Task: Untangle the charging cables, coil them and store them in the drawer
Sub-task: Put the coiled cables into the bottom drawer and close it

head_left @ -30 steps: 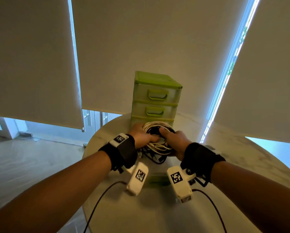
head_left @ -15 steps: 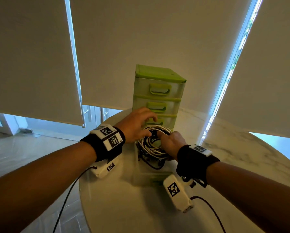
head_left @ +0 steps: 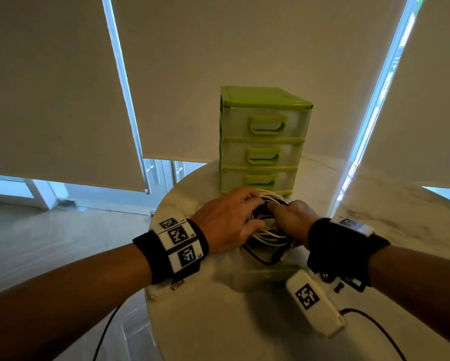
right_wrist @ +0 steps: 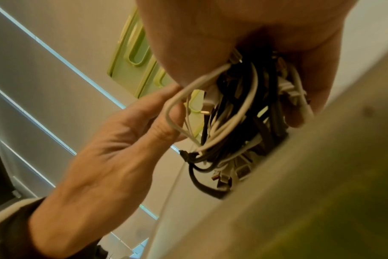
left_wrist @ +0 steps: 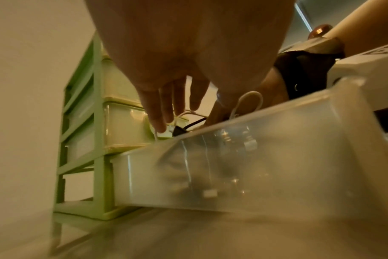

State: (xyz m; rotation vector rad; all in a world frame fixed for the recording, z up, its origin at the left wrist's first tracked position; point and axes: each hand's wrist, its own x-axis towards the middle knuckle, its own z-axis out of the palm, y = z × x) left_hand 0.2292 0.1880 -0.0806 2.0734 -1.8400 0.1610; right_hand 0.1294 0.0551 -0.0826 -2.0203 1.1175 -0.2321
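Head camera: on a round marble-patterned table [head_left: 401, 209] before drawn pale roller blinds [head_left: 49, 87], with daylight in the gaps between them and a pale floor below, a person's left hand [head_left: 226, 225] lies with fingers spread over a bundle of white and black charging cables [head_left: 267, 231], while the right hand [head_left: 294, 220] curls its fingers into the coil; a green drawer unit [head_left: 263, 142] stands just behind. Left wrist camera: the left hand's fingers [left_wrist: 162, 108] reach down, nearly straight, to cables showing above the rim of the pulled-out translucent bottom drawer [left_wrist: 277, 157]. Right wrist camera: the right hand's thumb and fingers [right_wrist: 308, 84] clasp the bundle as it sits in the drawer, a white loop draped across the left hand's thumb [right_wrist: 157, 105].
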